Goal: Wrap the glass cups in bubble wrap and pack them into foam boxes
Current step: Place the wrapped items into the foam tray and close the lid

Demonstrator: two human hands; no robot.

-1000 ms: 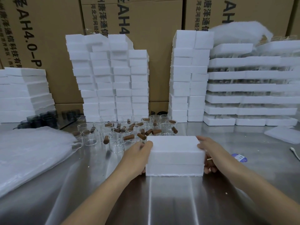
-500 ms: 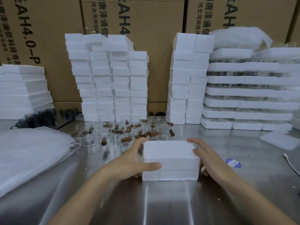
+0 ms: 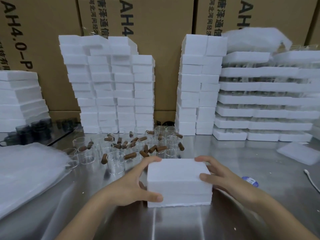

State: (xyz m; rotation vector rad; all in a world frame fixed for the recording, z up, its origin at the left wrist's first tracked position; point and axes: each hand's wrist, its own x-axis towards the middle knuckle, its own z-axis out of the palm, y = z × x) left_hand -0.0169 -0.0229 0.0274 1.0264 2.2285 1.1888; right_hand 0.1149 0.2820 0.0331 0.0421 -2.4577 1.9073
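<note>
gripping the foam box [image 3: 179,181] from both sides, the left hand [image 3: 136,186] and right hand [image 3: 219,177] curl fingers over its edges. the box sits on the counter [image 3: 173,224], just before the glass cups [image 3: 117,158].

a white foam box [image 3: 179,181] sits on the shiny worktop [image 3: 173,226], near the front. its lid is on, so it looks like a plain block. just behind it, a little to the left, stand lots of clear glass cups [image 3: 116,161], close together, with short brown handles poking out. a flat pile of cloudy bubble wrap [image 3: 29,172] lies at the far left. tall stacks of foam boxes [image 3: 110,87] stand at the back.
</note>
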